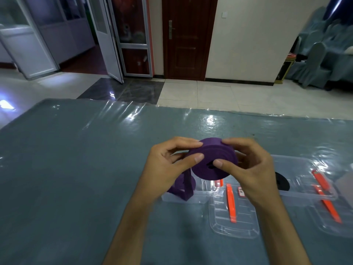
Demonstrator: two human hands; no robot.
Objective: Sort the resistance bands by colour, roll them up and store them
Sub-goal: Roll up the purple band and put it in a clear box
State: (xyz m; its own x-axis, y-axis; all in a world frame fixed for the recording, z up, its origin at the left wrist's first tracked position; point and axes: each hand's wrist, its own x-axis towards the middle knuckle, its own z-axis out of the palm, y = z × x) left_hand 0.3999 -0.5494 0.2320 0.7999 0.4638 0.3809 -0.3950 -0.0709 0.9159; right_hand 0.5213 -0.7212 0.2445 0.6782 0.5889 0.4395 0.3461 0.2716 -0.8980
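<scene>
Purple band (212, 161) coiled flat, both hands pinching

A single head-worn wide-angle camera looks forward and down from the near edge of the bench (76, 150). It sits close above the person's forearms, which enter from the bottom. Beyond the bench's far edge it takes in the floor (210, 92) and a far wall with a door (188, 37).

The surface (66, 159) lies bare to the left and beyond the hands, while the clear box (305, 192), a lid (233, 226) before it and the band's loose tail (183, 190) crowd the near right.
</scene>
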